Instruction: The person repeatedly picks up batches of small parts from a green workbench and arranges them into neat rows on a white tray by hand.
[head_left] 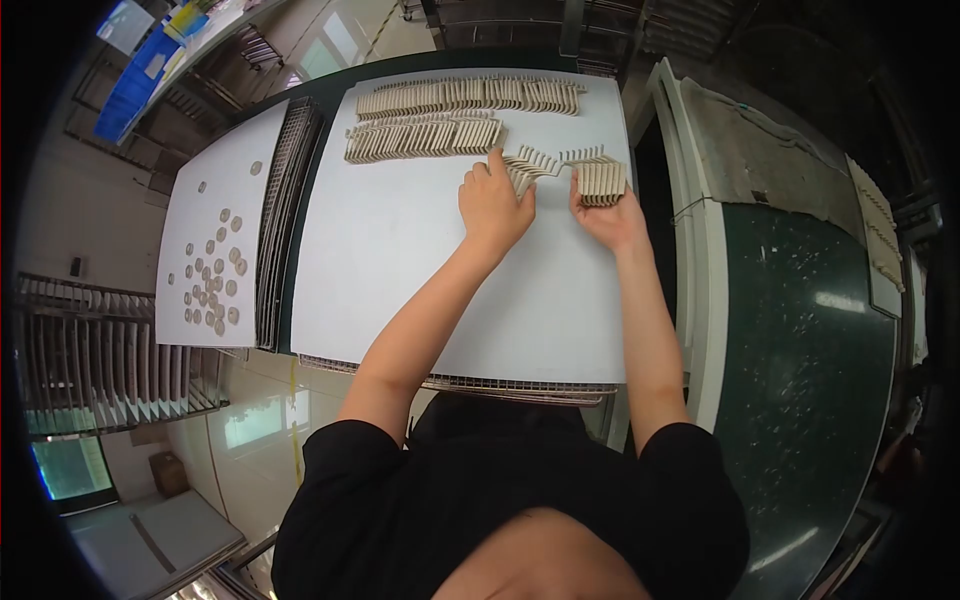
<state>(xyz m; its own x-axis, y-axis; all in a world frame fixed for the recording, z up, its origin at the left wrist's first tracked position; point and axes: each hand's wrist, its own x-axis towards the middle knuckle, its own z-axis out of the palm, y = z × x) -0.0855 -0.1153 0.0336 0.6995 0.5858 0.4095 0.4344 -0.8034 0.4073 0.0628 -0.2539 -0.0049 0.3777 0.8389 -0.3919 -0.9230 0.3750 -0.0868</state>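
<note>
Near the far right part of the white board (430, 250), my right hand (618, 225) cradles a tight block of thin beige bent strips (602, 181), its fingers wrapped round the sides. To its left, my left hand (492, 208) grips a slanted bunch of beige bent strips (522, 172) between thumb and forefinger. More loose angled strips (540, 158) lie just beyond, between the two hands. Two long rows of the same strips stand packed side by side on the board: a back row (470, 96) and a front row (425, 138) that ends beside my left fingertips.
At the left, a second white board (215, 190) on stacked mesh racks (285, 200) carries many small round discs (210, 285). A dark green table (800, 400) with a grey cloth (770, 150) stands at the right. A blue bin (140, 90) sits far left.
</note>
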